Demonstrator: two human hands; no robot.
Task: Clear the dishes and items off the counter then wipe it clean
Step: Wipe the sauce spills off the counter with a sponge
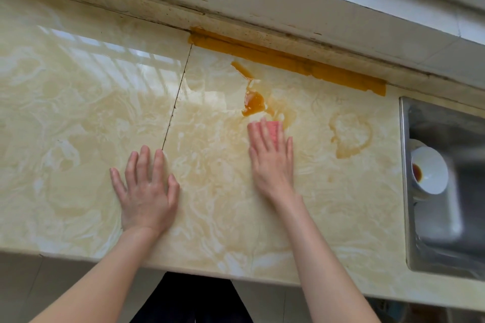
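Flat right grip (271,165) presses a cloth (273,129) beside the spill (253,102), spread left grip (147,191) bracing the bench (78,113); firm overlapping strokes should clear it.

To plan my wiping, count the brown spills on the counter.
3: puddle beyond the cloth, streak behind it, ring near the sink; cloth may hide more.

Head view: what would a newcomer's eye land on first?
The amber spill pooled mid-counter, towards the back wall, stands out first. Just in front of it the right hand presses a pink cloth flat under straight fingers, while the left hand lies flat on the counter to its left. At the right, white bowls sit stacked in the sink, one with brown dregs.
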